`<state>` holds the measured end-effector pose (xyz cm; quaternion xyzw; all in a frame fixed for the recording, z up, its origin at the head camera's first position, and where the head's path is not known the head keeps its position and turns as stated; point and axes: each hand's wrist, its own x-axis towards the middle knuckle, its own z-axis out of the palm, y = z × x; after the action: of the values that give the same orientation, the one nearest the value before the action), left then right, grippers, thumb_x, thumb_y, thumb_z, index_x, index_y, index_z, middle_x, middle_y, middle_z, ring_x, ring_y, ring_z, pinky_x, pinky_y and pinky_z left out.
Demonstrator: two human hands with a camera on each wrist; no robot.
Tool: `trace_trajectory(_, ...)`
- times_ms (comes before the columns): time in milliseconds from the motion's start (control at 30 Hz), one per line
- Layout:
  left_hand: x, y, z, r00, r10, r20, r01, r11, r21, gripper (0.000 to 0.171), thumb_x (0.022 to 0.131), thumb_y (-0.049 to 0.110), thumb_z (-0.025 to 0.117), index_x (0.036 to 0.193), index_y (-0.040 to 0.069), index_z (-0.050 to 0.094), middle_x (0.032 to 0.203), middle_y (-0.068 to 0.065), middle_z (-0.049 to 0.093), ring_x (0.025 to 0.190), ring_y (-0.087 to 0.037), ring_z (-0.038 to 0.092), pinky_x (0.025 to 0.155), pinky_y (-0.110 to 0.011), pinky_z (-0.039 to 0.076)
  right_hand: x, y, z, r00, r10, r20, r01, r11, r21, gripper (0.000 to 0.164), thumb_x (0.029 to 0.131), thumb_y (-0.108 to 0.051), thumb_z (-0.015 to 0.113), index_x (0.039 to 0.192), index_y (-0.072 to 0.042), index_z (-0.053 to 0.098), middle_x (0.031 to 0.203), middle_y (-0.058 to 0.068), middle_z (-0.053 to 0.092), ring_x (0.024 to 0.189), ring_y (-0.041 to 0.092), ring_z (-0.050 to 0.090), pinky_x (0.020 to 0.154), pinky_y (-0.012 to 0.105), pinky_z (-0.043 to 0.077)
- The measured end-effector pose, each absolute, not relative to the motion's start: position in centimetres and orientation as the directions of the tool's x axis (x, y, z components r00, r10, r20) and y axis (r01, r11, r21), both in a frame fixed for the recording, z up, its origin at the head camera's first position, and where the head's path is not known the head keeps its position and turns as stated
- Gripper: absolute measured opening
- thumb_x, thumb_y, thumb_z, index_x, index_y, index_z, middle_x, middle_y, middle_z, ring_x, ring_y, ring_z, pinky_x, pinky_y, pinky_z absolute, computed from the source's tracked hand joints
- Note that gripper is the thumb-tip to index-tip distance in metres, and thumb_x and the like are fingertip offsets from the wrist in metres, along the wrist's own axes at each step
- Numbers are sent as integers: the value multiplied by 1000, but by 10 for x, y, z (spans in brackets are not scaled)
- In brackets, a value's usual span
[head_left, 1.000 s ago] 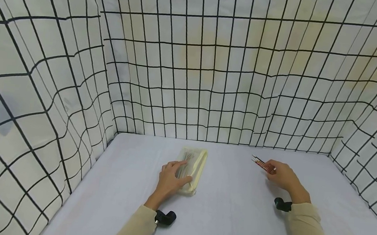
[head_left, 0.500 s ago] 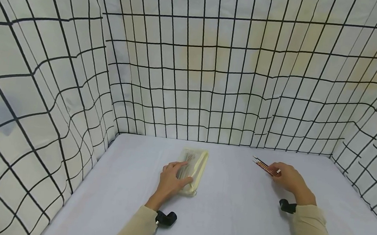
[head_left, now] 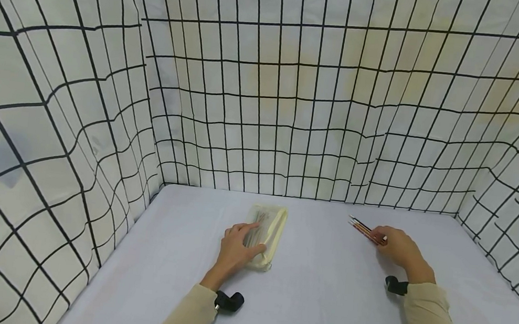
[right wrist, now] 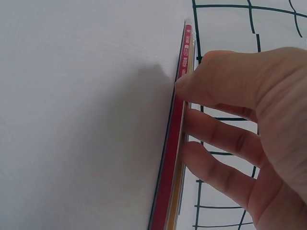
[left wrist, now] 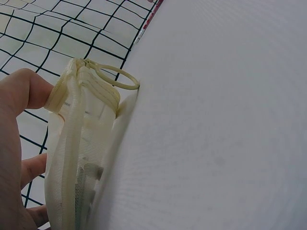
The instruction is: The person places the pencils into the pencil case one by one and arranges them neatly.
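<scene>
A pale yellow mesh pencil case (head_left: 272, 234) lies on the white table, left of centre. Slim dark shapes show faintly through its mesh. My left hand (head_left: 235, 245) rests on its left side, thumb and fingers spread wide. In the left wrist view the thumb presses the zipped edge of the pencil case (left wrist: 79, 143), and a loop sticks out at its corner. To the right, my right hand (head_left: 399, 249) pinches a few pencils (head_left: 364, 229). The right wrist view shows the thumb on a red pencil (right wrist: 170, 153) with a white end, beside a yellowish one; whether they touch the table cannot be told.
White walls with a black grid (head_left: 265, 104) enclose the back and both sides of the table (head_left: 317, 295). Each wrist carries a small black camera, one at the left sleeve (head_left: 229, 301), the other at the right sleeve (head_left: 396, 285).
My right hand has shifted slightly right and nearer, still holding the pencils. The left hand and the pencil case keep their places. The head view has moved a little.
</scene>
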<state>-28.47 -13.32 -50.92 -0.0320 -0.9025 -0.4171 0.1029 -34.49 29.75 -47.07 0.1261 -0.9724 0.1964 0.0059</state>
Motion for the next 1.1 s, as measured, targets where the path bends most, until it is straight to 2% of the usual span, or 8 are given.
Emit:
trace_trajectory(200, -284, -133, -509, -976, -31, 214, 142, 655, 743, 67, 78, 42, 74, 142, 24, 62, 144, -13, 54, 131, -33, 44, 107, -60, 35, -344, 295, -476, -965, -252, 76, -262, 891, -371, 35, 83, 4, 64, 115, -8, 73, 98, 8, 70, 83, 21, 57, 70, 38, 47)
trace_trajectory(433, -284, -133, -509, -978, -32, 204, 134, 652, 746, 67, 78, 42, 73, 142, 25, 61, 146, -12, 53, 131, -33, 43, 109, -60, 34, -344, 294, -478, -962, -262, 78, -272, 889, -368, 33, 84, 5, 63, 112, -9, 73, 96, 8, 70, 81, 21, 57, 70, 40, 47)
trace_trajectory(833, -285, -133, -510, -978, -32, 207, 138, 645, 752, 66, 78, 42, 73, 142, 25, 61, 145, -12, 53, 132, -32, 43, 109, -60, 33, -348, 294, -478, -962, -267, 64, -272, 893, -359, 37, 83, 4, 61, 113, -12, 73, 93, 4, 68, 79, 19, 55, 67, 34, 43)
trace_trajectory(1100, -284, -133, -510, -978, -32, 208, 139, 643, 753, 67, 78, 41, 74, 142, 25, 61, 145, -11, 53, 132, -32, 42, 109, -60, 33, -345, 292, -475, -966, -249, 74, -257, 873, -413, 36, 86, 2, 63, 118, -11, 73, 97, 7, 69, 85, 23, 57, 73, 41, 47)
